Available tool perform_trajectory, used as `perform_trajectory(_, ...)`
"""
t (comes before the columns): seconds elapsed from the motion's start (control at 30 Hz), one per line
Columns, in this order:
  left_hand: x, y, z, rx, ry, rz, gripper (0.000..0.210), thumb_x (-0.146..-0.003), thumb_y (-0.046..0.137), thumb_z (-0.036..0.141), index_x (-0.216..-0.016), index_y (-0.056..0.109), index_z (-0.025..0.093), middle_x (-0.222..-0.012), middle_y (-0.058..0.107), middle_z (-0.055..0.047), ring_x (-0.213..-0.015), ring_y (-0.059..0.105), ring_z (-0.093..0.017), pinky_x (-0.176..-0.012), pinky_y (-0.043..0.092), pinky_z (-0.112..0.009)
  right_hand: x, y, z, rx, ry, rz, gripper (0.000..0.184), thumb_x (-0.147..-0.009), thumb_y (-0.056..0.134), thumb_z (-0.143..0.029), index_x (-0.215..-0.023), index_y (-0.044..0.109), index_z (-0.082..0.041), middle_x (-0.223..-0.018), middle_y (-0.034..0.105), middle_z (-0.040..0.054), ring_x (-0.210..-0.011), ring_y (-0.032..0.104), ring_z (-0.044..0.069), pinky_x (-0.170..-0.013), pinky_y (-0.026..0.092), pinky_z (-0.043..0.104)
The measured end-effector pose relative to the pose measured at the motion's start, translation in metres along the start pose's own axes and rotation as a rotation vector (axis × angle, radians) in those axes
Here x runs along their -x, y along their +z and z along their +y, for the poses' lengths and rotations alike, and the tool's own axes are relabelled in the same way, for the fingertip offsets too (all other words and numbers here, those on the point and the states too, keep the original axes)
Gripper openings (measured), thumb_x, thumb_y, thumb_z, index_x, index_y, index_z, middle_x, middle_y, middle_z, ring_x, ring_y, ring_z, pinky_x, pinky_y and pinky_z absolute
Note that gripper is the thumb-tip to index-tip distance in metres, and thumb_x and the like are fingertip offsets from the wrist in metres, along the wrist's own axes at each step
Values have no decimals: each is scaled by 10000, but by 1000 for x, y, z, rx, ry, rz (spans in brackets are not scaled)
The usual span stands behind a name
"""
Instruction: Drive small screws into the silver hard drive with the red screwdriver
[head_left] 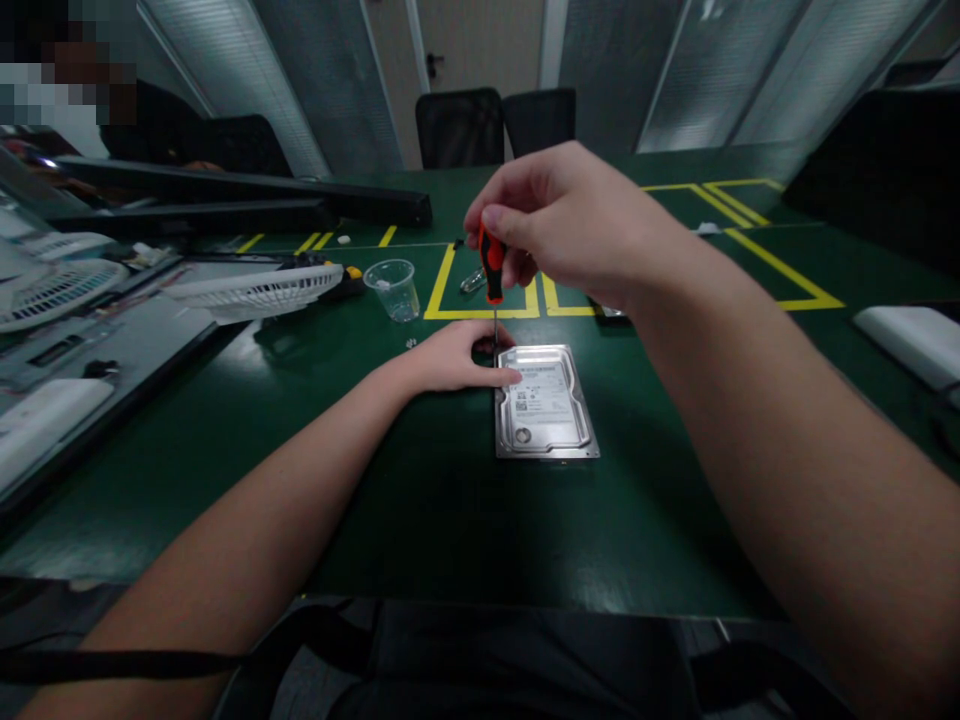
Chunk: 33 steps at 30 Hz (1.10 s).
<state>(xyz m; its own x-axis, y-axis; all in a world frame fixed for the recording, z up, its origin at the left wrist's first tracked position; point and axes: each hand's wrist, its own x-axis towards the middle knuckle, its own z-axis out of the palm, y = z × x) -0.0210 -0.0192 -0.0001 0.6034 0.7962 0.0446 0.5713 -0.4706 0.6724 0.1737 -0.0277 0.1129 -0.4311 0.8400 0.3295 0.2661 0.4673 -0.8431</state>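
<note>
A silver hard drive (pixel 551 412) with a white label lies flat on the green table. My left hand (pixel 469 360) grips its upper left corner, thumb on the label and fingers bent around the far left edge. Above it, my right hand (pixel 536 215) is closed on the red and black handle of a screwdriver (pixel 493 262). The screwdriver points straight down, its shaft reaching the drive's far left corner. Its tip is hidden by my left fingers.
A clear plastic cup (pixel 395 290) stands left of the drive, with small screws (pixel 410 343) nearby. Further left lie white fan parts (pixel 262 290) on a dark panel. Yellow tape (pixel 480 315) marks the table. A white object (pixel 907 340) sits at right. Another person is at the far left.
</note>
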Motion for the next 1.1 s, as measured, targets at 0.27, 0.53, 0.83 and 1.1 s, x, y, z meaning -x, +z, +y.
perform_trajectory(0.27, 0, 0, 0, -10, 8, -5, 623, -812, 827, 611, -1252, 724, 182, -1301, 746, -121, -1161, 703, -302, -1033, 556, -451, 1, -1, -2, 88, -15, 57, 257, -988, 759, -162, -749, 739, -255, -762, 751, 30, -619, 668, 151, -508, 525, 241)
perform_trajectory(0.53, -1, -1, 1, -16, 0, -12, 612, -814, 823, 617, -1243, 726, 192, -1295, 749, -116, -1147, 706, -301, -1017, 555, -442, 4, -1, 1, 55, -45, 57, 310, -890, 832, -170, -682, 632, -282, -679, 720, -8, -566, 642, 160, -435, 456, 246)
perform_trajectory(0.83, -1, -2, 4, -17, -7, -15, 598, -810, 823, 620, -1223, 726, 198, -1287, 752, -122, -1140, 714, -308, -1018, 564, -459, 5, -3, 0, 3, -101, -3, 247, -839, 794, -69, -793, 713, -298, -844, 785, -28, -650, 656, 159, -457, 431, 258)
perform_trajectory(1.1, -1, 1, -1, -2, 16, -6, 609, -810, 827, 616, -1239, 723, 196, -1291, 750, -118, -1158, 707, -304, -1051, 555, -463, 6, -1, -5, 46, -85, -68, 257, -1007, 696, -193, -768, 756, -267, -735, 737, -3, -518, 606, 128, -445, 446, 246)
